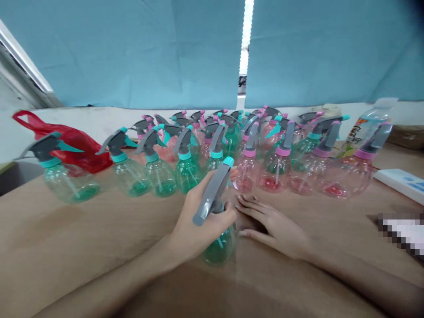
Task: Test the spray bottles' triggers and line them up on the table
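Note:
My left hand [195, 221] is wrapped round the neck of a green spray bottle [218, 249] with a grey and teal trigger head. The bottle is close to me, over the near middle of the wooden table. Just to its right, my right hand [273, 225] lies low at the tabletop with its fingers stretched out and nothing in them. Beyond both hands stands a row of clear spray bottles. Those on the left, such as one green spray bottle [188, 172], have teal collars; pink spray bottles [274, 174] stand on the right.
More spray bottles crowd behind the front row. A red plastic bag [73, 145] lies at the back left. On the right are a labelled drink bottle [369, 126], a white power strip [402, 182] and a blurred-out flat object [404, 236]. Blue sheeting [149, 53] covers the wall.

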A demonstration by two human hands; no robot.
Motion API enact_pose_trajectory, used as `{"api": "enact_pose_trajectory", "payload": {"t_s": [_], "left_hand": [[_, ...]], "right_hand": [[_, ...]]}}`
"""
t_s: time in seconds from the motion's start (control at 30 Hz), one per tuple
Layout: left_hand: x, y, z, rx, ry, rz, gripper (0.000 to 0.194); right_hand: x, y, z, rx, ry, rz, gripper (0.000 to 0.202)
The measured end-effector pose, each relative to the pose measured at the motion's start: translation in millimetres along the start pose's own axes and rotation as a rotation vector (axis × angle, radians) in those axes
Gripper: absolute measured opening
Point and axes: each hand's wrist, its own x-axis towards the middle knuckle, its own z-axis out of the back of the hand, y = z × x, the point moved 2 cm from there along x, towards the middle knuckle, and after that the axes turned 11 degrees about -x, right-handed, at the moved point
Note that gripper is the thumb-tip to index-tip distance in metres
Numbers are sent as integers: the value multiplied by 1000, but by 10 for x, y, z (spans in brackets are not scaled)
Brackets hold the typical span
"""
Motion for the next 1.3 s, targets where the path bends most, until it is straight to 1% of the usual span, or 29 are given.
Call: {"api": "enact_pose_trajectory", "payload": {"t_s": [0.07, 0.2, 0.27, 0.5, 0.57, 0.67, 0.83, 0.97, 1.13, 1.3], "left_hand": [[-2, 3, 6, 18, -3, 2, 37], [0, -7, 24, -47, 7, 41, 52], [-3, 13, 27, -64, 20, 51, 54], [-43, 152, 12, 8, 18, -40, 53], [-47, 137, 14, 41, 23, -39, 52], [-42, 61, 34, 85, 20, -14, 51], [-27, -63, 67, 67, 67, 0, 46], [-27, -74, 74, 5, 82, 22, 46], [-23, -65, 63, -15, 88, 29, 41], [-6, -104, 61, -27, 74, 31, 37]], "right_hand": [[2, 8, 7, -11, 10, -8, 66], [12, 23, 25, -29, 29, -16, 67], [15, 23, 28, -33, 36, -13, 66], [1, 5, 10, -22, 16, -10, 65], [-3, 2, 2, -26, 18, -8, 66], [-4, -4, -9, -31, 15, -4, 66], [0, -7, -8, -44, 17, -7, 66], [5, 1, -2, -76, 49, -3, 66], [9, 3, -1, -45, 17, -8, 66], [9, -4, -10, -33, 11, -6, 65]]}}
